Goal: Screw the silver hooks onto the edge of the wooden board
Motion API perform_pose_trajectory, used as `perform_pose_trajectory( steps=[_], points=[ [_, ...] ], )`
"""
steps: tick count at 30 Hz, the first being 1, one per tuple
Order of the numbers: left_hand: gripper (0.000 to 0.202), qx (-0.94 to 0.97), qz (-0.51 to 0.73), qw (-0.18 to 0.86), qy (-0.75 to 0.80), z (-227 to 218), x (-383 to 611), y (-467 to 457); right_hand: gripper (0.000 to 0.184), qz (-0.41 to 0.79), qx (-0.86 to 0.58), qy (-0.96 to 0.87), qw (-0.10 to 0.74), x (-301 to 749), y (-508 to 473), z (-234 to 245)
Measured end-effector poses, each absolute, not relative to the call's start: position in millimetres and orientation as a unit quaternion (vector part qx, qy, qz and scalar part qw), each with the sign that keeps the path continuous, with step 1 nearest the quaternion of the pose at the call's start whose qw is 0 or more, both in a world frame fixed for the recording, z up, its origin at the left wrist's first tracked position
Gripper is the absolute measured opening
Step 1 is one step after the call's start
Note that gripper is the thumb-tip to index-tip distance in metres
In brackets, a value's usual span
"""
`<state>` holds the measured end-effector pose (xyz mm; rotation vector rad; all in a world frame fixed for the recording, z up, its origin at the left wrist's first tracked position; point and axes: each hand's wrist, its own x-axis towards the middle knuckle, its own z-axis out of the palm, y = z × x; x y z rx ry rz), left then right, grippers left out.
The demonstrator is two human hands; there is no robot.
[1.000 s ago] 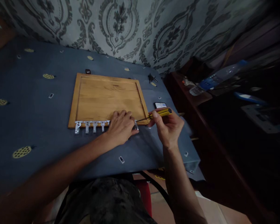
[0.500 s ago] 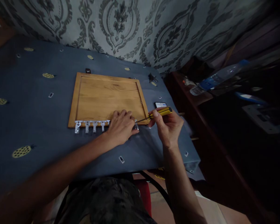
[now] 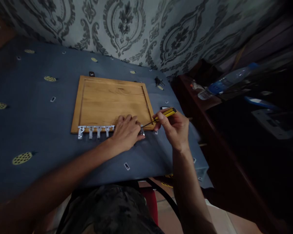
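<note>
A wooden cabinet door (image 3: 114,100) with a raised frame lies flat on the table. Several silver hinges (image 3: 90,131) line its near edge, their arms sticking out toward me. My left hand (image 3: 127,134) bends over that edge, fingers on the wood and thumb by the rightmost hinge (image 3: 143,131); the palm hides the hinges beneath. In my right hand (image 3: 174,126) is a yellow and black screwdriver (image 3: 168,112), gripped by the handle. Its thin shaft slants down left to the rightmost hinge. The tip is at the left fingers, and its exact contact is hidden.
A blue patterned cloth (image 3: 48,120) covers the table. Behind the right hand lies a phone (image 3: 164,108), partly covered. Small black parts (image 3: 158,81) lie at the back right. On the dark side furniture are a plastic bottle (image 3: 226,83) and a metal plate (image 3: 271,125).
My right hand and the screwdriver handle have shifted slightly left and up, now covering more of the phone. My left hand stays in place on the door's edge.
</note>
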<state>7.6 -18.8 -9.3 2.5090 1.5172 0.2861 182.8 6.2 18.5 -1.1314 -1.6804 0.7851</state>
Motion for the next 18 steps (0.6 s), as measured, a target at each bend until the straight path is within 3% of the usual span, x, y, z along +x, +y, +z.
perform_pose_trajectory(
  steps=[10, 18],
  points=[
    [0.036, 0.85, 0.113, 0.091, 0.507, -16, 7, -17, 0.03, 0.322, -0.434, -0.719, 0.438, 193, -1, 17],
    [0.036, 0.848, 0.104, 0.105, 0.508, -11, 8, -19, 0.038, 0.309, -0.463, -0.683, 0.473, 179, 2, 17]
  ],
)
